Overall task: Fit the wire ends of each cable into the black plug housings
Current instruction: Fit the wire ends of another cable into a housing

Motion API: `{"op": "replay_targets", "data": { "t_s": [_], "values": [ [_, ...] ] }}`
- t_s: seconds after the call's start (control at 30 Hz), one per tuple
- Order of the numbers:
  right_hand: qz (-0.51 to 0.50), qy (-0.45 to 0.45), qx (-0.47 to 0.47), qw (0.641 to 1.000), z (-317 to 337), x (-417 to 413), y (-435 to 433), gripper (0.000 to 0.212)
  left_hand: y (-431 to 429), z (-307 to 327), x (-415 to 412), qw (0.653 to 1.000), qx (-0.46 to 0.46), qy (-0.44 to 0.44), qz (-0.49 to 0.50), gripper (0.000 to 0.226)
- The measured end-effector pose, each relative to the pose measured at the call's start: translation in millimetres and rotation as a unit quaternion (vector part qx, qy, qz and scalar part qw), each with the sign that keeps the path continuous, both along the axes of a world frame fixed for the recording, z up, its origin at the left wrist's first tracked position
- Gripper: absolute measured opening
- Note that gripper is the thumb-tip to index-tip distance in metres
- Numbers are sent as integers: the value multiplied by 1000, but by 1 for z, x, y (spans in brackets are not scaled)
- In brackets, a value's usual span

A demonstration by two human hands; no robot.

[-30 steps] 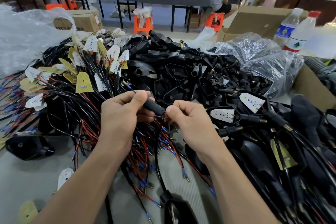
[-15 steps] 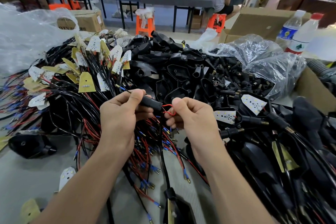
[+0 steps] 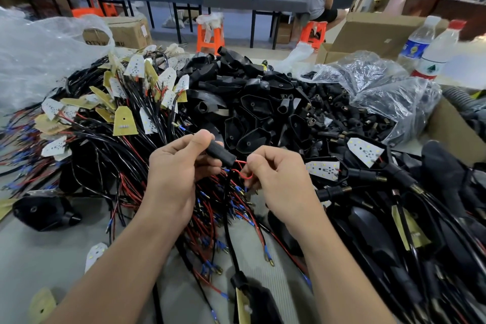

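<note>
1. Gripping a black plug housing (image 3: 220, 153) between thumb and curled fingers, the left hand (image 3: 176, 176) sits at 9 o'clock of the view's centre. The housing slants down toward 4 o'clock.
2. The right hand (image 3: 278, 184), just at 3 o'clock of the housing, pinches a looped red wire (image 3: 246, 175) that meets the housing's lower end.
3. A black cable (image 3: 228, 218) drops from that same end toward 6 o'clock, over loose red and black wires with blue-sleeved ends (image 3: 267, 251).
4. At 12 o'clock lies a heap of loose black housings (image 3: 257, 108). At 10 o'clock is a bundle of cables carrying small LED boards (image 3: 123, 102).
5. At 2 o'clock a clear plastic bag (image 3: 394, 97) holds small black connectors, with two bottles (image 3: 436, 55) behind it.
6. At 3 o'clock lie housings with LED boards fitted (image 3: 365, 151).
7. At 8 o'clock a single housing (image 3: 44, 214) lies alone on the grey tabletop (image 3: 39, 258).
</note>
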State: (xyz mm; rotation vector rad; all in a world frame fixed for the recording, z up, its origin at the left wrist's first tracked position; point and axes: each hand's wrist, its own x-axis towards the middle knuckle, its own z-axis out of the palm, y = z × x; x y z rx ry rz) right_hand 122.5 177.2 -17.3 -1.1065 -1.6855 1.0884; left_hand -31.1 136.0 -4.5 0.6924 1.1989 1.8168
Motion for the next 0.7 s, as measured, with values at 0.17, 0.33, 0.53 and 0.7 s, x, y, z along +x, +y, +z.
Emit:
{"op": "replay_targets", "data": {
  "t_s": [0.17, 0.33, 0.53, 0.7],
  "values": [
    [-15, -43, 67, 997, -3, -8, -7, 25, -2, -1, 7, 1000, -1, 12, 4, 27],
    [14, 107, -74, 991, 6, -5, -8, 26, -1, 3, 5, 1000, 4, 5, 21, 29],
    [191, 195, -198, 941, 12, 3, -12, 31, 0, 1, 2, 999, -13, -38, 26, 28],
    [155, 196, -200, 947, 15, -2, -13, 34, 0, 0, 2, 998, -9, -50, 36, 20]
  ]
}}
